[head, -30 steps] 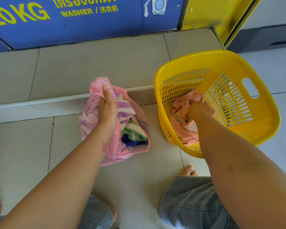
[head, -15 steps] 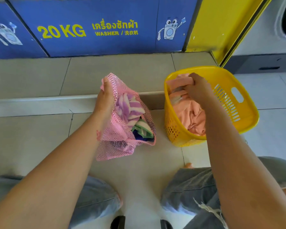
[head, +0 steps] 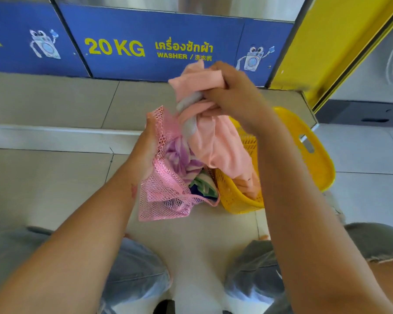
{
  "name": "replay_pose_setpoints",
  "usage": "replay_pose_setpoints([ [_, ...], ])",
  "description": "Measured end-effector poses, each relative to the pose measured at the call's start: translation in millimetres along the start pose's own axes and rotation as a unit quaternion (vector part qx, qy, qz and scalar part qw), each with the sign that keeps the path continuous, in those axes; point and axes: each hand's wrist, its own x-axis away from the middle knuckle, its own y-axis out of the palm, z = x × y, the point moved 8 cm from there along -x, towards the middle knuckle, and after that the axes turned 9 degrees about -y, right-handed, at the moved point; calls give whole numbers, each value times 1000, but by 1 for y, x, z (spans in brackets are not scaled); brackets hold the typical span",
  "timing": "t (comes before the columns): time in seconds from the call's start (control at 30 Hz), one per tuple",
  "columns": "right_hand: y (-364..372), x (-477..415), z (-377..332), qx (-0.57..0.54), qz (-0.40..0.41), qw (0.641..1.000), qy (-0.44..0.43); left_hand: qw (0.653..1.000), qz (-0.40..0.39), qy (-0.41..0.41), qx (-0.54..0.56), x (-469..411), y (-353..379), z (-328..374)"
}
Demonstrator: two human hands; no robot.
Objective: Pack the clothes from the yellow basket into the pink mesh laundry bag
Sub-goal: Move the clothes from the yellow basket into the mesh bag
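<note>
Above the basket's near edge, your right hand [head: 233,96] has its fingers [head: 216,71] clamped on a peach garment [head: 216,143] whose tail hangs down into the yellow basket [head: 313,155]. Your left hand [head: 149,146] pinches the rim of the pink mesh bag [head: 166,189], which sits on the floor [head: 43,189] touching the basket, striped clothes [head: 184,162] inside.

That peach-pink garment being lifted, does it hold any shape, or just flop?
The peach garment looks floppy: it hangs in loose folds from the right hand. Probably light, since one hand lifts it. Its tail trails into the yellow basket, so it may drag.
</note>
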Motion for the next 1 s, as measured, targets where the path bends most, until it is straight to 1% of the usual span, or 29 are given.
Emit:
replay_pose_setpoints([
  [0.07, 30, -4, 37, 51, -8, 998, 35, 999, 2, 20, 31, -1, -4, 3],
  [0.13, 63, 2, 79, 117, -43, 988, 87, 999, 2, 11, 44, -6, -13, -1],
  [0.17, 80, 11, 96, 132, -73, 982, 112, 999, 7, -5, 49, -9, -19, -4],
  [0.23, 116, 30, 123, 115, -156, 968, 157, 998, 8, -39, 57, -18, -29, -14],
  [0.27, 129, 38, 129, 125, -196, 959, 162, 997, 13, -49, 59, -22, -33, -17],
  [0.3, 135, 41, 131, 147, -211, 954, 154, 996, 20, -56, 61, -23, -35, -17],
  [0.33, 131, 40, 130, 165, -195, 956, 147, 996, 26, -59, 56, -23, -37, -18],
  [0.37, 120, 37, 125, 181, -153, 962, 139, 997, 28, -55, 52, -24, -37, -16],
  [0.43, 81, 30, 112, 210, -29, 969, 127, 998, 24, -42, 38, -22, -35, -14],
  [0.5, 35, 26, 102, 214, 107, 966, 102, 998, 31, -43, 24, -23, -35, -14],
  [0.53, 16, 25, 107, 227, 150, 958, 93, 998, 35, -48, 24, -23, -35, -16],
  [0.57, 3, 25, 119, 245, 160, 951, 104, 997, 42, -54, 27, -23, -36, -17],
  [0.6, -3, 28, 135, 253, 140, 947, 139, 997, 50, -57, 26, -22, -36, -17],
  [0.63, -4, 33, 154, 230, 107, 951, 178, 996, 59, -57, 23, -21, -36, -17],
  [0.7, 7, 48, 187, 131, 33, 964, 227, 997, 63, -48, 16, -17, -32, -15],
  [0.73, 14, 54, 196, 79, 9, 969, 235, 997, 64, -44, 13, -15, -30, -14],
  [0.77, 16, 58, 200, 57, 1, 969, 239, 997, 64, -38, 11, -12, -28, -12],
  [0.8, 17, 59, 202, 67, -7, 970, 235, 997, 64, -36, 9, -11, -28, -11],
  [0.87, 13, 53, 198, 155, -32, 962, 221, 997, 66, -40, 5, -13, -31, -11],
  [1.0, -15, 27, 168, 254, -22, 958, 128, 996, 74, -44, 3, -17, -34, -11],
])
